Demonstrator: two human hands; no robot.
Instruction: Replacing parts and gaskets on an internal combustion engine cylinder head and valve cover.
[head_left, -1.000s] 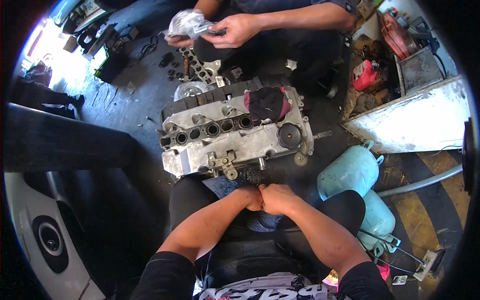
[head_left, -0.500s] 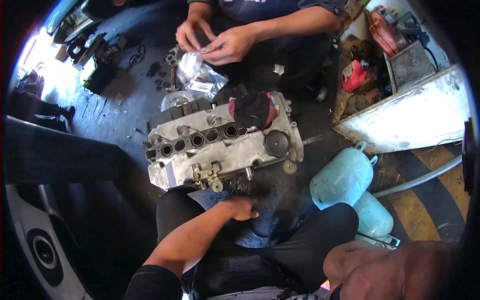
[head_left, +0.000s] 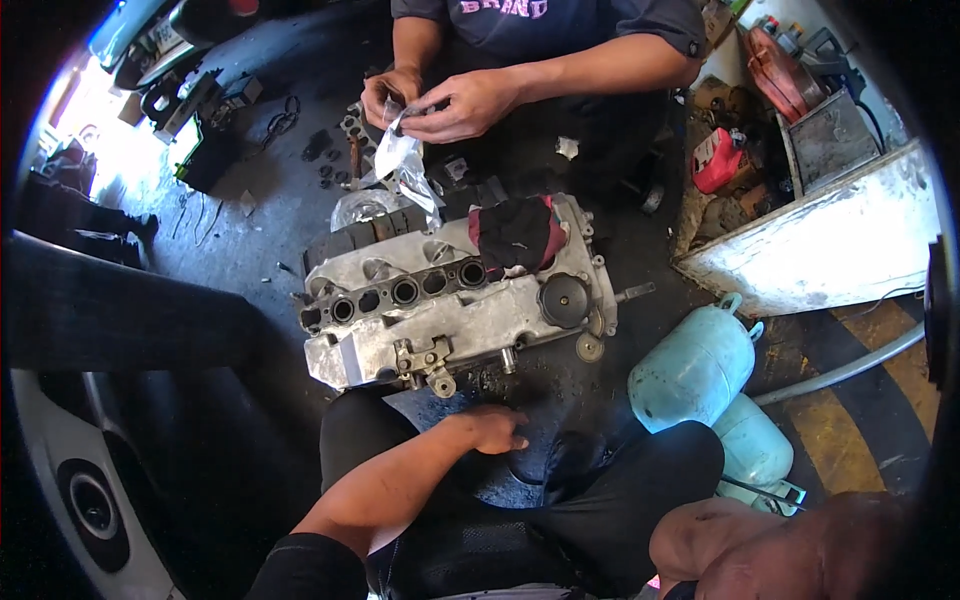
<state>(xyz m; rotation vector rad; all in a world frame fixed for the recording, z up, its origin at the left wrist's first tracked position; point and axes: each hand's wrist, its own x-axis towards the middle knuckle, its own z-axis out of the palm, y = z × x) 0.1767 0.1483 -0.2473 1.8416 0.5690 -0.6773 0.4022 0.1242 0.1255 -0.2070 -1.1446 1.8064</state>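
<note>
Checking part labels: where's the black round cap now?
Head view, right of centre: the black round cap sits near the right end of the metal engine cover, just below the dark cloth.

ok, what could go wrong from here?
Dirt or a small part could drop into the uncovered round ports in the engine valve cover. The black-and-maroon cloth lies loose beside them, so a tug might drag grit in. The co-worker's hands hold a plastic bag near the cover's far edge; anything slipping out could land in the ports too.
</note>
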